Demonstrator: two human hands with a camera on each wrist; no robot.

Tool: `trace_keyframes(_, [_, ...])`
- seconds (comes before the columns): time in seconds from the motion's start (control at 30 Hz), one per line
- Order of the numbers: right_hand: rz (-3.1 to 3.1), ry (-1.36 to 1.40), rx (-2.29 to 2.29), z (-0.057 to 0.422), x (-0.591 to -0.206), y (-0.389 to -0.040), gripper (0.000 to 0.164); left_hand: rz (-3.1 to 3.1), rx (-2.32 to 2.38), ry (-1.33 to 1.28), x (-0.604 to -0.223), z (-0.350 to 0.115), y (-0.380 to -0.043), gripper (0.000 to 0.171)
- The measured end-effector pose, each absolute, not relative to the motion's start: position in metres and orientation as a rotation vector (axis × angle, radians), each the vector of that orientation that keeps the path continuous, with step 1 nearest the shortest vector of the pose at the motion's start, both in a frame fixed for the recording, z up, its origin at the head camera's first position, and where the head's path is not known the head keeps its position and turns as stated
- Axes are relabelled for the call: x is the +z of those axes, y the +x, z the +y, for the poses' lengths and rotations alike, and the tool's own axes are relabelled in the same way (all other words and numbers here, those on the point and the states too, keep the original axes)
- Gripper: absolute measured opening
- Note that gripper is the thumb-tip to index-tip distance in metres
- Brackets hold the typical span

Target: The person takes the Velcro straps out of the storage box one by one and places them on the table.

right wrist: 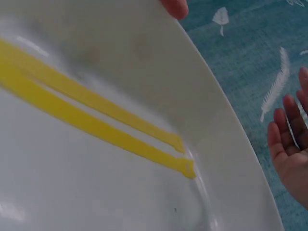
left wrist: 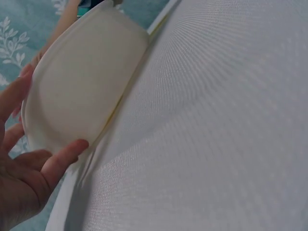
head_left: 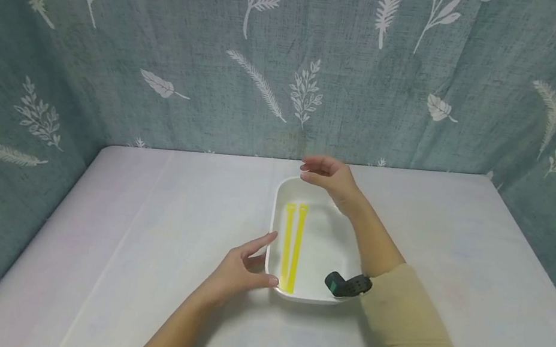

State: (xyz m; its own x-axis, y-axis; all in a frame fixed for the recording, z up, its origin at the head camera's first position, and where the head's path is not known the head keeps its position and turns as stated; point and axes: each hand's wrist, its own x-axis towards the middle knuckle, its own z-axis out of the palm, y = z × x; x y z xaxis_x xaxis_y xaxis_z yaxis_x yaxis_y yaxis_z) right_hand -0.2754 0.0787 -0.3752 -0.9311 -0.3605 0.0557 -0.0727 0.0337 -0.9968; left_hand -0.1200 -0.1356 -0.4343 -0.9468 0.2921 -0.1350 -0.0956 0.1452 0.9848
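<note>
A white tray [head_left: 323, 247] with rounded corners lies before me. Two long yellow straps [head_left: 297, 249], each with a wider slotted end, lie side by side along its left side. My left hand [head_left: 238, 270] holds the tray's near left corner, thumb at the near end and a fingertip over the left rim. In the left wrist view, the pale outer face of the tray [left wrist: 91, 77] shows beside those fingers. At the far rim, my right hand [head_left: 329, 175] has loosely bent fingers; the right wrist view shows these fingers [right wrist: 288, 130] apart from the rim.
The tray is over a table [head_left: 186, 201] covered in white cloth, with a shadow along the tray's near side. A teal curtain [head_left: 296, 61] with white leaf prints stands behind and at both sides. A dark wrist device [head_left: 347, 285] on my right arm overlaps the tray.
</note>
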Motion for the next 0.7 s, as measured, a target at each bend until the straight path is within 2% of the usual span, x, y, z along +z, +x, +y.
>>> trace_keyframes(0.33, [2.228, -0.424, -1.782, 0.083, -0.403, -0.277, 0.042, 2.128, 1.863, 0.242, -0.436, -0.134, -0.122, 0.083])
trace_keyframes(0.7, [2.344, -0.426, -1.480, 0.081, -0.406, -0.271, 0.047, 2.093, 1.887, 0.279, -0.437, -0.139, -0.120, 0.084])
